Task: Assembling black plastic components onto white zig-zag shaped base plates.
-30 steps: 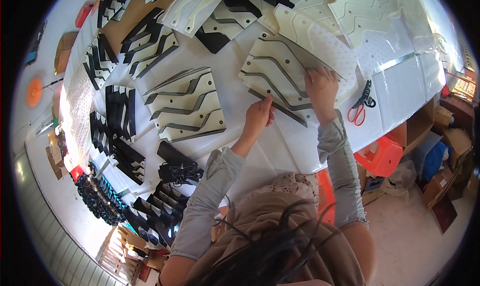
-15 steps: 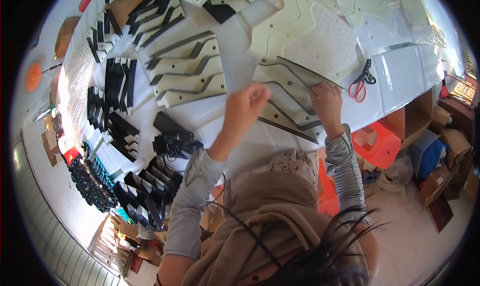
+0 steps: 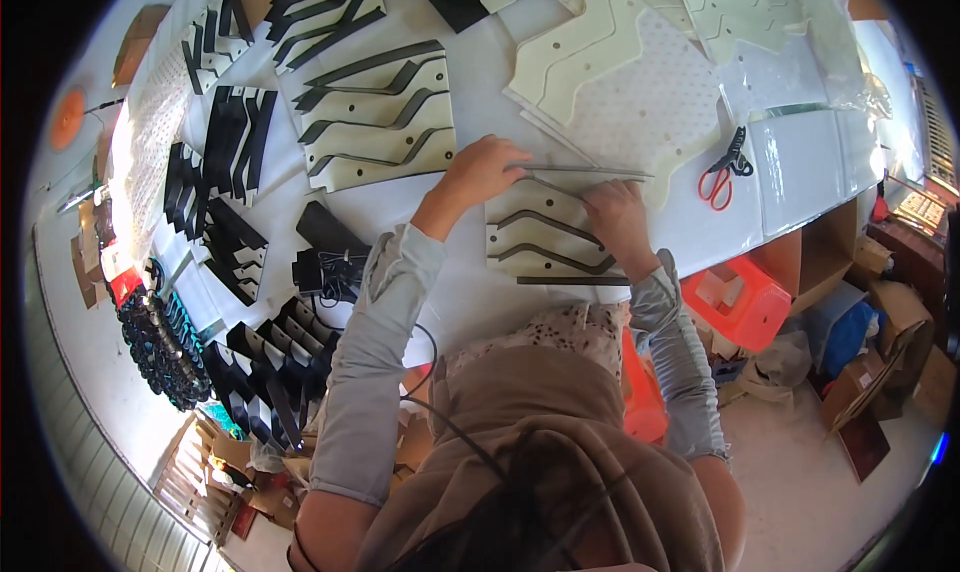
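Observation:
In front of me lies a cream panel (image 3: 510, 240) with dark wavy strips and small round holes. Its far edge carries a straight grey-brown strip (image 3: 590, 170), and another dark strip runs along the near edge. My left hand (image 3: 480, 175) pinches the left end of the far strip. On the panel's right part rests my right hand (image 3: 620, 227), fingers curled down by a wavy strip; the fingertips are partly hidden. Left of my hands lies a similar, larger panel (image 3: 380, 122) with dark strips.
Red-handled scissors (image 3: 718, 184) lie to the right. Cream sheets (image 3: 570, 42) cover the far table. Several black-and-cream pieces (image 3: 240, 137) sit at the left, near a black cable bundle (image 3: 335, 275). An orange-red container (image 3: 738, 302) stands below the table's right edge.
The panel has turned so its strips run nearly level. My left hand has moved from above the table's near part to the far strip's end. My right hand has shifted slightly left.

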{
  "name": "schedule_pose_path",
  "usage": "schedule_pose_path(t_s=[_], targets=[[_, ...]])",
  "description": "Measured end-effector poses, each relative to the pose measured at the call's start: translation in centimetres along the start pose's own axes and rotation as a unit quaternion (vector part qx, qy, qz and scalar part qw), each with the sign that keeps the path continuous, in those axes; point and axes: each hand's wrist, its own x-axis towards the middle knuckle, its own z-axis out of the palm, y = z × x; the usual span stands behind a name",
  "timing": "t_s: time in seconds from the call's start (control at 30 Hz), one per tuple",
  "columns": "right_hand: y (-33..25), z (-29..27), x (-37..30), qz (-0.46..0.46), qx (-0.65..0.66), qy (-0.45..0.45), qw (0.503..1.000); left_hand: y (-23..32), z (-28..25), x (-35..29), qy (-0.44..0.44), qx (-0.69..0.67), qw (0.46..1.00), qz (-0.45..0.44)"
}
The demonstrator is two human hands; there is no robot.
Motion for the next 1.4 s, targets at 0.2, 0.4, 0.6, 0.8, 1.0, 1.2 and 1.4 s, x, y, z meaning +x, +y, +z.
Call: schedule_pose_path(t_s=[0.2,0.4,0.6,0.8,1.0,1.2,1.4], targets=[[-3.0,0.3,3.3,-0.008,0.127,-0.003,0.992,0.4,0.7,-0.3,-0.004,-0.008,0.999,-0.054],[-2.6,1.4,3.8,0.009,0.177,-0.047,0.983,-0.1,1.4,0.7,0.018,0.06,0.998,-0.022],[-2.3,2.2,3.7,0.045,0.199,-0.033,0.978,-0.5,1.8,1.5,0.026,0.063,0.998,0.018],[-3.1,2.6,3.2,0.08,0.125,-0.06,0.987,-0.6,1.2,2.1,0.01,0.052,0.997,0.064],[-3.8,3.1,2.8,0.039,0.049,0.012,0.998,-0.5,0.8,2.5,-0.013,0.085,0.993,0.077],[-3.5,3.0,2.2,0.044,0.077,0.065,0.994,-1.0,1.1,3.1,-0.021,0.138,0.982,0.129],[-3.6,1.9,2.3,0.058,0.129,0.006,0.99,-1.8,1.7,3.5,-0.032,0.185,0.963,0.192]])
